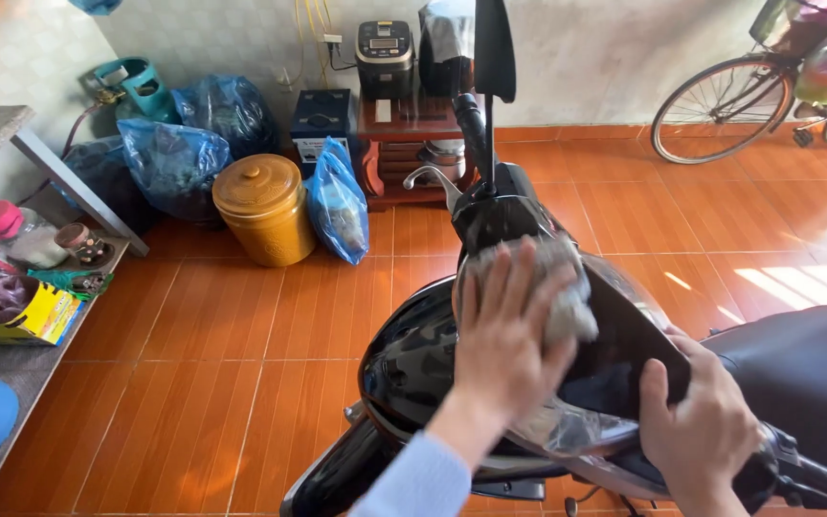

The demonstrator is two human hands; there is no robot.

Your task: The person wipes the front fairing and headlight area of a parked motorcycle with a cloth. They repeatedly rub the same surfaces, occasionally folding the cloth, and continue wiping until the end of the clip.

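Observation:
A black motorbike (413,354) stands in front of me on an orange tiled floor, its mirror (493,48) and handlebar pointing away. My left hand (504,335), in a light blue sleeve, lies flat with fingers spread, pressing a grey cloth (567,292) against the rounded front cover of the bike. My right hand (701,426) grips the edge of the dark panel (624,335) at the lower right, thumb on top. The cloth looks blurred. Part of it is hidden under my left fingers.
A brown lidded jar (265,206) and blue plastic bags (337,206) stand by the far wall, with a teal gas cylinder (131,81). A wooden stand (404,144) carries a rice cooker (385,53). A bicycle (729,105) leans far right. A cluttered shelf (11,306) runs along the left.

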